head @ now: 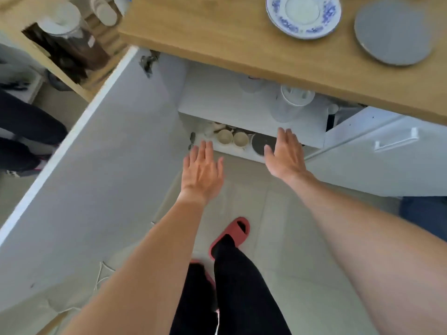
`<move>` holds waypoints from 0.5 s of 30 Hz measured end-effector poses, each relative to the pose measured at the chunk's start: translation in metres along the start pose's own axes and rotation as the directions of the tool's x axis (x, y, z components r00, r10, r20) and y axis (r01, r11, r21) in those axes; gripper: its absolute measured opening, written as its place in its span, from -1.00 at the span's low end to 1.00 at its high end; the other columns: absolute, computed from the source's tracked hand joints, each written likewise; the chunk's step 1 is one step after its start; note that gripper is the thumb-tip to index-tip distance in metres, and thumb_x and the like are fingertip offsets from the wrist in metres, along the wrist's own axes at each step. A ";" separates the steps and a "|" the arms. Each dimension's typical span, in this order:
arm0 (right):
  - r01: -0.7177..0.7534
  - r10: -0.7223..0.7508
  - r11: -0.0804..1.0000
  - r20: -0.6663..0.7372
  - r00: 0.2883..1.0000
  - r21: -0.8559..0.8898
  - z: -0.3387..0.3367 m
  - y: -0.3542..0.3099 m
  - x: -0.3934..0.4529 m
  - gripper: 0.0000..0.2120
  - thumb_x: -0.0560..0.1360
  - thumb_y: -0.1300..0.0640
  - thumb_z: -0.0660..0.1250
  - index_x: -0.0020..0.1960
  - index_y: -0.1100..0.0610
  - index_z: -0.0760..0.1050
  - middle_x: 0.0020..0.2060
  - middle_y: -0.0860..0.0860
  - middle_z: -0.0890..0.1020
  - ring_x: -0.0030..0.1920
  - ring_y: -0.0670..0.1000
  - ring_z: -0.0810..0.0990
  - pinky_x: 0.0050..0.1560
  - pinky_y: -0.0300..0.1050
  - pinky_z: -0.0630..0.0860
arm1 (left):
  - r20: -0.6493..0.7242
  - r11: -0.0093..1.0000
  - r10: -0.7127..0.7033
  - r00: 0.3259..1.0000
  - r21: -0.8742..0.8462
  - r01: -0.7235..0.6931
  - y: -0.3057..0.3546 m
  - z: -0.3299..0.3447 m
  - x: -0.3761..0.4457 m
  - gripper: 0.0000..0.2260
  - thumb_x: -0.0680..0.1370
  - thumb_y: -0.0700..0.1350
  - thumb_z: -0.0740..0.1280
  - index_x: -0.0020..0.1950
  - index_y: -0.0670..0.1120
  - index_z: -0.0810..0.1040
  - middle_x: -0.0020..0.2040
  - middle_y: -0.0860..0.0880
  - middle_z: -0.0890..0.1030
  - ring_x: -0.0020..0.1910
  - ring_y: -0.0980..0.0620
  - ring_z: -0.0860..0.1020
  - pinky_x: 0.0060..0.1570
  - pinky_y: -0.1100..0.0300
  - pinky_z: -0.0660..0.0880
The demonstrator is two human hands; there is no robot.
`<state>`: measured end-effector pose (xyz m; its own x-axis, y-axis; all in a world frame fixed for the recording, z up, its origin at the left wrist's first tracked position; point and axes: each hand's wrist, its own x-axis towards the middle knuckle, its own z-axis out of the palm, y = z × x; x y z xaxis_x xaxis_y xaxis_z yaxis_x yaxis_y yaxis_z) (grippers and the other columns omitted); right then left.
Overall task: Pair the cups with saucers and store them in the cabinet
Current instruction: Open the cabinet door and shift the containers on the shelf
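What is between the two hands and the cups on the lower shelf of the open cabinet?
Nothing visible. The left hand and right hand are open and empty before the lower shelf, where two cups stand at the front edge beside a dark plate. The cabinet door is swung wide to the left.

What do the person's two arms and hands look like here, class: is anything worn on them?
Both forearms are bare right up to the bottom edge of the picture, with no sleeve in view. The left hand and right hand wear no gloves, and no ring, watch or bracelet shows on either. No markings are visible, though the picture is slightly blurred.
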<state>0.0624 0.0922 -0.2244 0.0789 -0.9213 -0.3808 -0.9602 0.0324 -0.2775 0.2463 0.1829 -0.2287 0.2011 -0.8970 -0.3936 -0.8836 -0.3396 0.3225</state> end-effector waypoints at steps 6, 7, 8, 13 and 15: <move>-0.068 0.111 0.988 -0.323 0.940 0.140 0.034 0.029 0.101 -0.22 0.56 0.09 0.29 0.62 0.12 -0.09 0.59 0.27 -0.10 0.57 0.30 0.00 0.56 0.15 0.04 | -0.073 0.983 0.155 0.985 0.113 -0.146 0.023 0.037 0.140 -0.44 0.67 0.08 -0.02 0.60 -0.17 0.00 0.61 -0.18 0.04 0.58 -0.17 0.07 0.54 -0.07 0.03; -0.063 0.114 0.988 -0.385 0.916 0.144 0.039 0.034 0.118 -0.20 0.54 0.07 0.32 0.62 0.11 -0.09 0.58 0.28 -0.11 0.57 0.30 -0.01 0.56 0.15 0.04 | -0.092 0.976 0.184 0.979 0.135 -0.171 0.028 0.042 0.161 -0.43 0.67 0.09 -0.03 0.61 -0.17 -0.02 0.62 -0.18 0.01 0.58 -0.17 0.05 0.54 -0.06 0.01; -0.058 0.111 0.989 -0.437 0.893 0.133 0.042 0.039 0.133 -0.18 0.53 0.03 0.34 0.62 0.10 -0.08 0.58 0.29 -0.10 0.57 0.31 -0.01 0.56 0.16 0.04 | -0.116 0.969 0.212 0.970 0.156 -0.194 0.033 0.046 0.180 -0.42 0.68 0.09 -0.03 0.61 -0.17 -0.05 0.62 -0.18 -0.02 0.59 -0.17 0.04 0.54 -0.06 -0.01; 0.013 0.067 0.990 -0.538 0.840 0.143 0.061 0.057 0.187 -0.25 0.53 -0.05 0.33 0.60 0.05 0.07 0.57 0.31 -0.10 0.54 0.32 0.09 0.51 0.18 0.15 | -0.281 0.929 0.357 0.891 0.210 -0.305 0.062 0.051 0.265 -0.37 0.65 0.06 0.10 0.62 -0.06 -0.13 0.61 -0.25 -0.10 0.56 -0.25 0.09 0.52 -0.09 0.09; 0.101 0.062 0.964 -0.575 0.816 0.247 0.064 0.059 0.198 -0.31 0.54 0.01 0.33 0.59 0.06 0.13 0.57 0.32 -0.15 0.52 0.28 0.14 0.51 0.02 0.20 | -0.294 0.918 0.384 0.875 0.220 -0.329 0.074 0.050 0.295 -0.30 0.61 0.03 0.22 0.61 0.09 -0.16 0.59 -0.31 -0.16 0.55 -0.31 0.09 0.51 -0.13 0.12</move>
<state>0.0384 -0.0630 -0.3729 -0.1489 -0.9725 0.1791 -0.8514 0.0340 -0.5234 0.2188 -0.0925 -0.3635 -0.0386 -0.9987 0.0323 -0.9707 0.0451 0.2362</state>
